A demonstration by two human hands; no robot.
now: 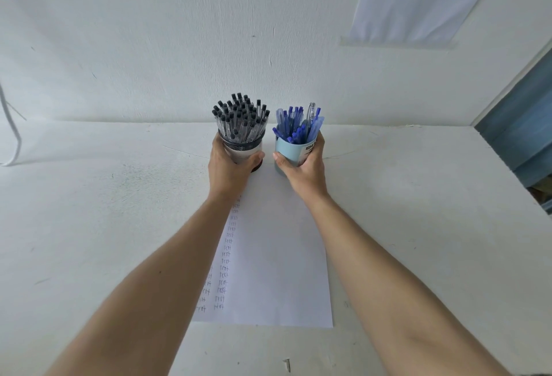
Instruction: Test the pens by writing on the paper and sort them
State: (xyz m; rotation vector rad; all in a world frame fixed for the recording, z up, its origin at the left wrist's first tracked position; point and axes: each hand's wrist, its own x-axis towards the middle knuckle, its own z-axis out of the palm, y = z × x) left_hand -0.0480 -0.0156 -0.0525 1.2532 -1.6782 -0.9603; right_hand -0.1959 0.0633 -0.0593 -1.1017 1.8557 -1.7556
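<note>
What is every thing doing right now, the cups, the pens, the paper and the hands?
left hand: grips the black cup.
right hand: grips the blue cup.
black cup: upright, packed full.
blue cup: upright, partly full.
black pens: standing in the black cup, caps up.
blue pens: standing and leaning in the blue cup.
paper: flat on the table, "test" written down its left side, the rest blank.

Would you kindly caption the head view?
Left hand grips black-pen cup, right hand blue-pen cup, at paper's far end.
</note>
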